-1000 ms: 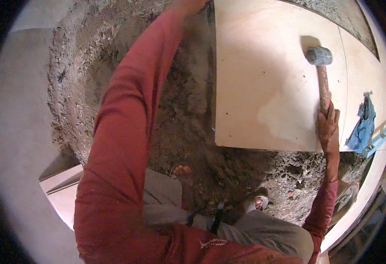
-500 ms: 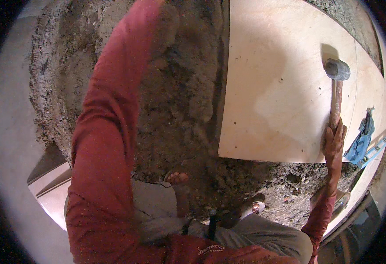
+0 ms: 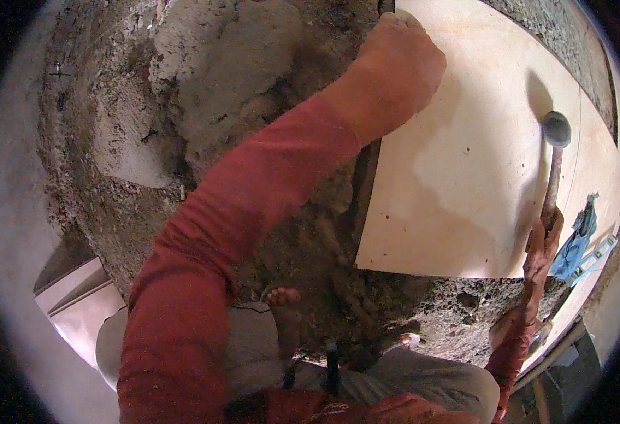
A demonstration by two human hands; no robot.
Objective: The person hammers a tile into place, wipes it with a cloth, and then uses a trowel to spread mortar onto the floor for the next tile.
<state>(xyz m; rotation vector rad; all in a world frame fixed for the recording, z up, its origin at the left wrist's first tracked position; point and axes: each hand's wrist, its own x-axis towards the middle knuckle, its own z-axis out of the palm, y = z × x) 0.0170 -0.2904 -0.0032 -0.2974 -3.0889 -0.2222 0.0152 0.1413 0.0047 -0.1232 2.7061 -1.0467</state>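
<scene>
My left hand (image 3: 405,60) is closed at the upper left edge of a large cream tile (image 3: 444,198); what its curled fingers hold, if anything, is hidden. My right hand (image 3: 541,244) grips the wooden handle of a grey-headed mallet (image 3: 557,130) at the tile's right side. Beside that hand lie a rumpled blue cloth (image 3: 573,251) and a light-blue spirit level (image 3: 598,258). Left of the tile is a rough, dark mortar bed (image 3: 211,63), with uneven grey lumps and patches.
My bare toes (image 3: 283,297) show below the rough ground. Loose tiles (image 3: 77,307) lie at the lower left beside smooth grey floor (image 3: 13,212). More cream tile (image 3: 592,169) extends rightward, with a rough grey strip (image 3: 543,21) along its far side.
My left hand has swung down and right from the top of the picture to the tile's edge. My right hand and mallet sit lower in the picture as the view shifts.
</scene>
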